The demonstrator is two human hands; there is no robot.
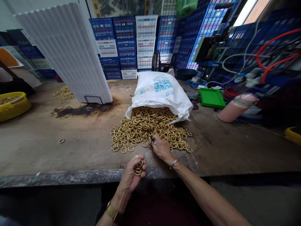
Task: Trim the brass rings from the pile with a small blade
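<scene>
Several brass-coloured rings (138,172) lie in my left hand (132,174), its fingers curled round them above the table's front edge. My right hand (162,151) is at the near edge of a heap of similar rings (143,127), its fingers drawn together. A small dark piece with a greyish part (154,140) shows at those fingertips; whether it is a tool or a finger cover I cannot make out. Out of a white woven sack (152,86) lying on its side, the heap spreads towards me.
A single ring (61,141) lies at left. Behind it, a tall white corrugated panel (70,53) leans in a wire stand (93,102). A yellow basin (14,108) is far left. At right are a green tray (212,98) and a pink bottle (237,107). Stacked crates (124,47) stand behind.
</scene>
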